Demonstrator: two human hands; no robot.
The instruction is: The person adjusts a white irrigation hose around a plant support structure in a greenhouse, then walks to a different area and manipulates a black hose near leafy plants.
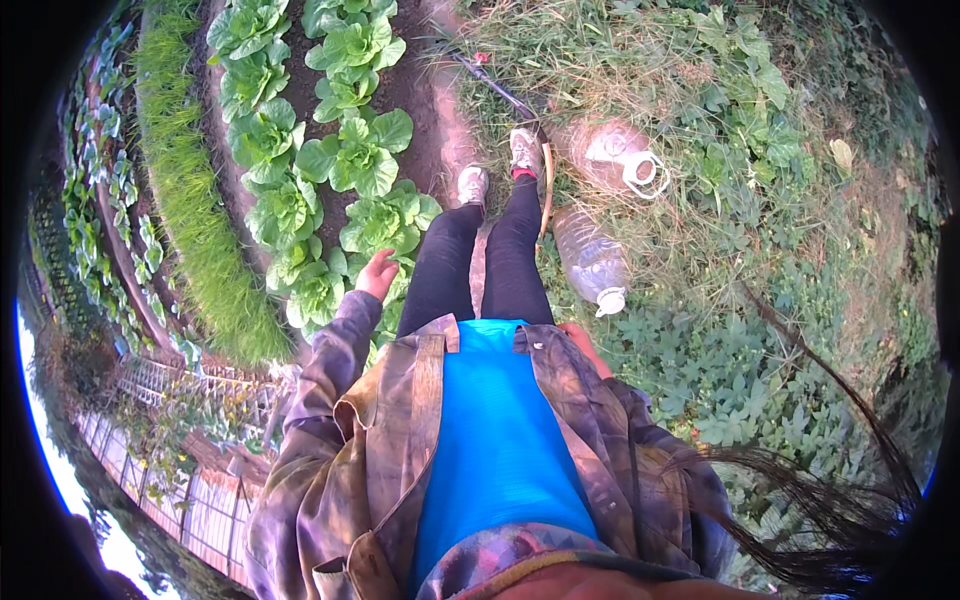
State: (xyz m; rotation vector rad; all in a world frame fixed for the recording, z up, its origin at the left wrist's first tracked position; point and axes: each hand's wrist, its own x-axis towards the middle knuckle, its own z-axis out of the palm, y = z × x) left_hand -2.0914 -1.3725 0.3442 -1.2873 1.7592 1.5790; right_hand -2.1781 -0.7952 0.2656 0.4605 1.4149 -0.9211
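My left hand (377,276) hangs above the row of leafy green lettuce-like plants (365,157), its fingers loosely bent and nothing seen in it. By the jacket hem, my right hand (586,349) shows only in part; the fingers are hidden, so what it holds cannot be told. To the right of my legs, a clear plastic jug with a white handle (643,169) lies on the grass. Nearer me is a second clear plastic jug (591,255), its white cap pointing towards me. A dark hose with a red fitting (499,91) runs to my right shoe (526,150).
My left shoe (472,184) is on the narrow dirt path (454,112) beside the bed. Farther left grows a strip of fine green plants (187,195). Low weeds (720,367) spread on the right. A light-coloured fence (202,517) stands at lower left.
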